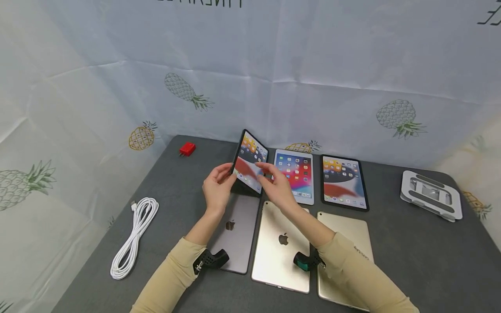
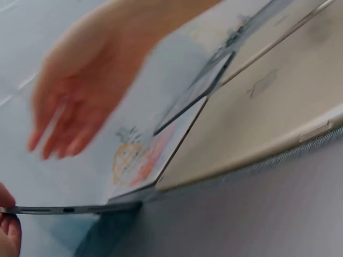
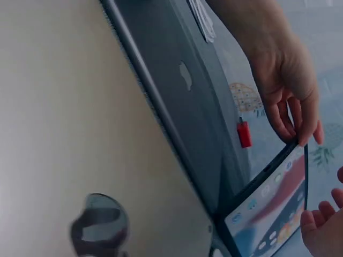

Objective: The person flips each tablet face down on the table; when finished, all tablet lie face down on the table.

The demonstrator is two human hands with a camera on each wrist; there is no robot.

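A dark-framed tablet (image 1: 252, 152) stands tilted up at the back of the table, its lit screen showing app icons. My left hand (image 1: 218, 189) pinches it at the left edge, thumb on the screen side; the right wrist view shows these fingers (image 3: 292, 126) at its corner. In front of the screen's right part is my right hand (image 1: 277, 187), fingers extended and holding nothing. The left wrist view shows that hand (image 2: 88, 91) apart from the tablet. Just below lies a grey tablet (image 1: 238, 243), back up, beside a gold one (image 1: 279, 256).
To the right lie a white tablet (image 1: 299, 167) and a black-framed tablet (image 1: 344, 184), screens lit. A second gold tablet (image 1: 348, 228) is partly under my right sleeve. A grey folding stand (image 1: 416, 195) sits far right; a white coiled cable (image 1: 135, 237) and red plug adapter (image 1: 188, 148) lie left.
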